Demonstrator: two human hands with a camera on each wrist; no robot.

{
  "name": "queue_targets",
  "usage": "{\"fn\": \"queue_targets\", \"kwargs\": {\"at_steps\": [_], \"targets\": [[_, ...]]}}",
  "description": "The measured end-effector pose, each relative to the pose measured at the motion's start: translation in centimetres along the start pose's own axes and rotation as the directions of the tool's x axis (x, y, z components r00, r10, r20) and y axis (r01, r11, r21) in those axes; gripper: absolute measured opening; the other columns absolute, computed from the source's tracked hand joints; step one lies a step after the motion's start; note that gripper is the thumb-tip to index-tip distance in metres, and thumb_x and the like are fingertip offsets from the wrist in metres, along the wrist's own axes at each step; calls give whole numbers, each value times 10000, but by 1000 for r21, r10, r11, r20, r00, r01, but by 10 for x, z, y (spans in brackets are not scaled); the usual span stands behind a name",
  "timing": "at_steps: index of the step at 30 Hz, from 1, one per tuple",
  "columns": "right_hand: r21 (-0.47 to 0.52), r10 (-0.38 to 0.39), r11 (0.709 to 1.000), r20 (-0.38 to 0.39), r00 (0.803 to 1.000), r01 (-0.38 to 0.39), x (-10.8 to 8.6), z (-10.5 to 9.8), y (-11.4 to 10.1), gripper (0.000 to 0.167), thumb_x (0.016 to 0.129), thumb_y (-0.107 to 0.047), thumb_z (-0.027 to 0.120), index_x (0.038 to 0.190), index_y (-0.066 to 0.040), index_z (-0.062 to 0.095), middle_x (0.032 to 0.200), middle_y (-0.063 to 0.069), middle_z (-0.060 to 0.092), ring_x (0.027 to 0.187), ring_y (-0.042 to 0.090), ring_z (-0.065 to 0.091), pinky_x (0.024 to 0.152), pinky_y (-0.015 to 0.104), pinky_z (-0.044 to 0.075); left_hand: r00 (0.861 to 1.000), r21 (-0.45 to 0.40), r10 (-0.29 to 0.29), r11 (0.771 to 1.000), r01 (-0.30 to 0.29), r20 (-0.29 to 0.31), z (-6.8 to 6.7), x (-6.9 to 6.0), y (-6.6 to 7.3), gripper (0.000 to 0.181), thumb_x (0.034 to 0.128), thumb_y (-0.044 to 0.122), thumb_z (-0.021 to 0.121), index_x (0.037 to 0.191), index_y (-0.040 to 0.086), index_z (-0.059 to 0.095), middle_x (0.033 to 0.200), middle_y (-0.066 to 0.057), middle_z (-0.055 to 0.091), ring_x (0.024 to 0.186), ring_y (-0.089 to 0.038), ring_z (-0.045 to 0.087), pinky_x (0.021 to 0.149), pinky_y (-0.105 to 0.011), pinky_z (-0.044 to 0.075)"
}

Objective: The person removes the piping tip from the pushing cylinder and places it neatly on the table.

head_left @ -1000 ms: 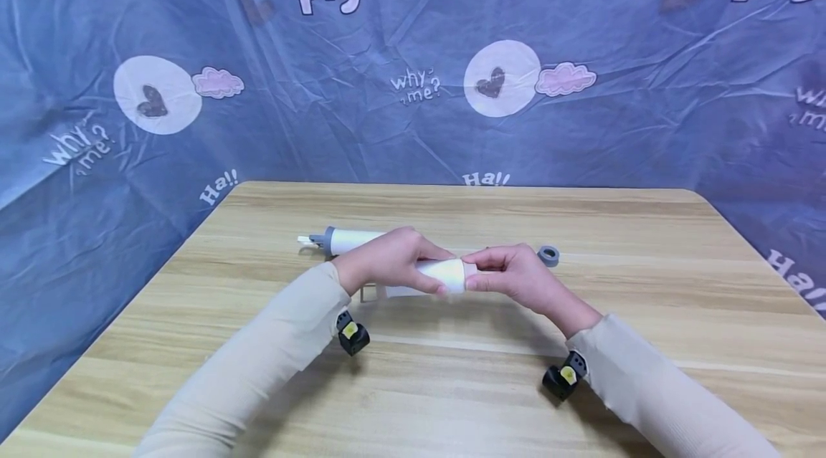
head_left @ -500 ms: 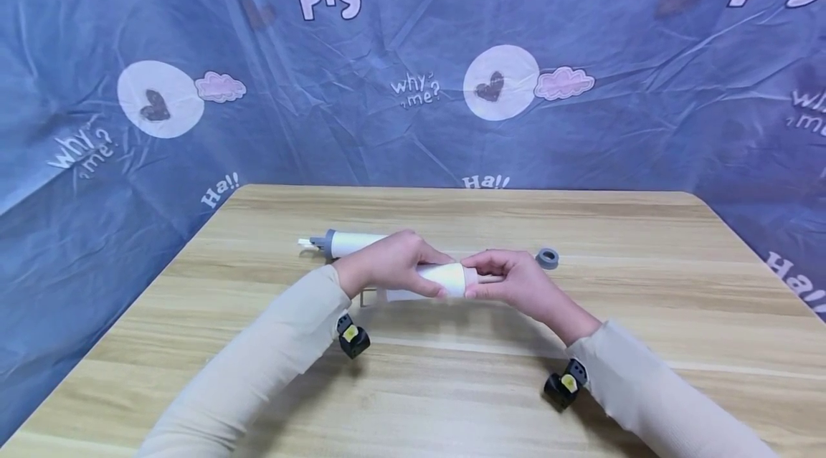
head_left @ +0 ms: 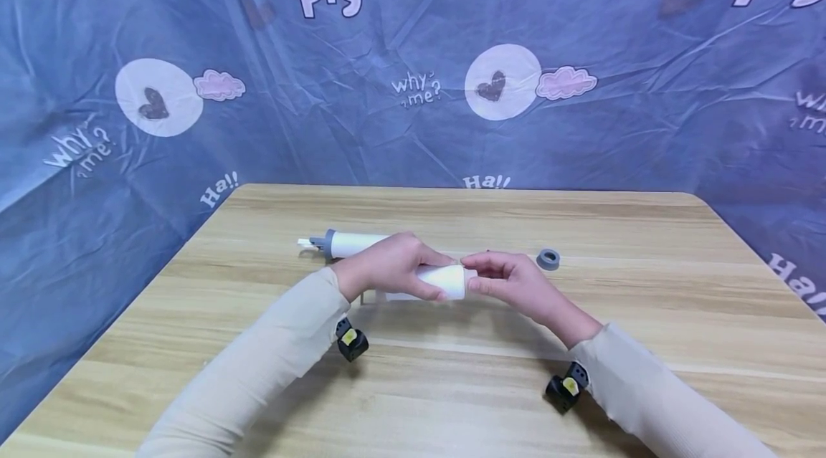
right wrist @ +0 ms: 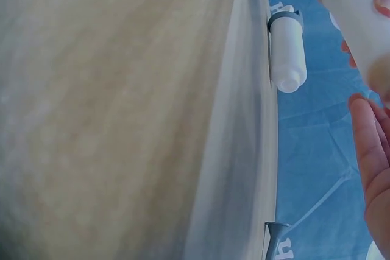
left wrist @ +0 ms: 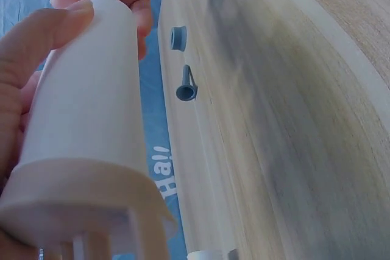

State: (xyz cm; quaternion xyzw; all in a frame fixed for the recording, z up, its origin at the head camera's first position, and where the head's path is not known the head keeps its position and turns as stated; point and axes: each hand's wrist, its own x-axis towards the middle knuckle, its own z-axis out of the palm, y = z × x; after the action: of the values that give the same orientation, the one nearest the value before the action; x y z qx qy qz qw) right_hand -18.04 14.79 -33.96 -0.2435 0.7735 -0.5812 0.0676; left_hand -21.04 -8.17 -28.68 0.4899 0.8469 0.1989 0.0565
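Note:
My left hand (head_left: 393, 266) grips a white cylinder (head_left: 447, 281) around its body and holds it sideways above the table. In the left wrist view, the cylinder (left wrist: 94, 101) has a wide beige collar (left wrist: 79, 193) with prongs at its near end. By the pale cap (head_left: 472, 274) at the far end is my right hand (head_left: 519, 287), its thumb at the cap and its fingers loosely extended. The right wrist view shows straight fingers (right wrist: 367, 141) beside the cylinder end (right wrist: 379, 74); whether they touch it is unclear there.
Behind my left hand lies another white cylinder (head_left: 355, 243) with a grey collar (head_left: 329, 243). A grey ring (head_left: 548, 259) sits on the wooden table (head_left: 452, 386) beyond my right hand. A grey funnel-like piece (left wrist: 186, 91) lies near the ring. Patterned blue cloth (head_left: 361, 121) hangs behind.
My right fingers have loosened and shifted slightly at the capped end. The left hand keeps its grip, with the cylinder nearly still.

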Motion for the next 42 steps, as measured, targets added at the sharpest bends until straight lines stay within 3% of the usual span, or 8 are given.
{"fn": "queue_targets", "kwargs": {"at_steps": [10, 42], "targets": [[3, 16, 1000, 13, 1000, -16, -1, -1, 1, 332, 835, -112, 674, 1107, 71, 620, 931, 155, 668, 789, 73, 615, 704, 244, 529, 1000, 57, 17, 998, -16, -13, -1, 0, 2, 447, 752, 310, 749, 1146, 113, 670, 909, -7, 720, 612, -16, 545, 577, -135, 438], [42, 48, 998, -49, 998, -46, -3, 5, -1, 403, 733, -72, 763, 1091, 50, 622, 1007, 165, 676, 873, 102, 644, 717, 250, 537, 1000, 91, 16, 996, -17, 9, -2, 0, 3, 461, 750, 324, 750, 1152, 114, 667, 890, -3, 719, 615, -27, 549, 582, -149, 442]]}}
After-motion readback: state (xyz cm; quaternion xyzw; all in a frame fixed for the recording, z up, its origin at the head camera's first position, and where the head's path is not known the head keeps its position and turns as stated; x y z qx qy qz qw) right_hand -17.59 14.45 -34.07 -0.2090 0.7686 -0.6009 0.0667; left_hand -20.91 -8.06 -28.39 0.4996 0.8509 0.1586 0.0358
